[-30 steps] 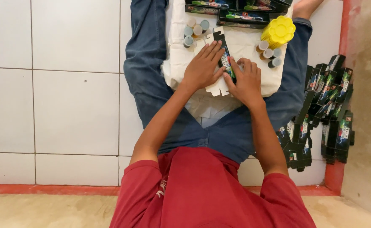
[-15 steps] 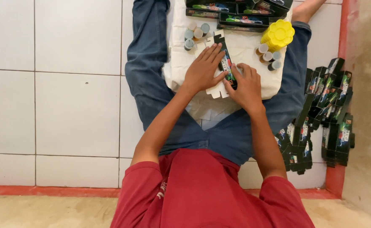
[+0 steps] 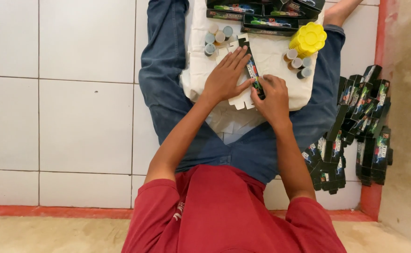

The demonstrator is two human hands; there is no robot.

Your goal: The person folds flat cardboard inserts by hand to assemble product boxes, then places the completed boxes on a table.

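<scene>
Flat black carton (image 3: 252, 75): glossy printed cardboard. White cloth (image 3: 280, 61) matt, creased. Yellow lids (image 3: 307, 40) shiny plastic. Floor tiles (image 3: 74, 117) smooth, glazed. Jeans (image 3: 163, 70) denim.

Both bare arms reach forward over the lap, elbows bent slightly outward. The left hand (image 3: 224, 77) lies flat, palm down, fingers spread and pointing away. The right hand (image 3: 272, 96) sits just beside it, fingers curled under, knuckles up.

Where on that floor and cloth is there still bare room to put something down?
The white tiles left of the left leg are bare. The white cloth shows a small bare strip between the hands and the yellow stack. It is crowded right of the legs, with black cartons against the wall.
</scene>
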